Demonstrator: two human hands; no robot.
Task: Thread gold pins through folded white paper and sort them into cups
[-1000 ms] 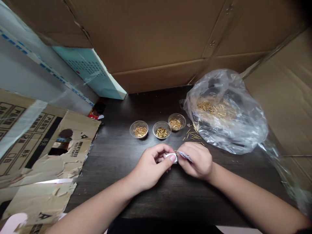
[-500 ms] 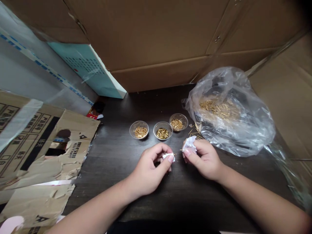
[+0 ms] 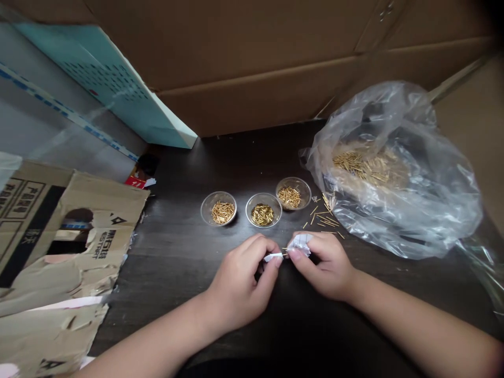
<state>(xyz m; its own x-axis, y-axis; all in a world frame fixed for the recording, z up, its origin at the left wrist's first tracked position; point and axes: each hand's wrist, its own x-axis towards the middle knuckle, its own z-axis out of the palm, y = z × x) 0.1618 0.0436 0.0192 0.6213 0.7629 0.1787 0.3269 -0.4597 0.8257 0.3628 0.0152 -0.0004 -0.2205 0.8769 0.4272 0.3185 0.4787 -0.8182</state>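
My left hand (image 3: 252,275) pinches a folded bit of white paper (image 3: 273,256), with a thin brass-coloured pin end jutting from it toward the right. Opposite it, my right hand (image 3: 325,265) is closed on a crumpled piece of white paper (image 3: 300,243), and a small gold pin (image 3: 286,250) pokes out at its left side. The fingertips of both hands are very near each other; whether the two pin ends touch I cannot make out. Just beyond the hands stand three clear round cups, left (image 3: 219,209), middle (image 3: 263,210) and right (image 3: 293,193), each holding small gold metal pieces.
Loose gold pins (image 3: 325,218) lie on the dark table (image 3: 177,252) right of the cups. A clear plastic bag (image 3: 405,210) with many more pins sits at the right. Torn cardboard (image 3: 118,210) is at the left, a cardboard wall (image 3: 252,63) behind, beside a light-blue box (image 3: 157,123).
My hands have come together, closing the gap between the two pieces of paper. The view has shifted slightly, so the bag shows farther right and the cups look a little larger.
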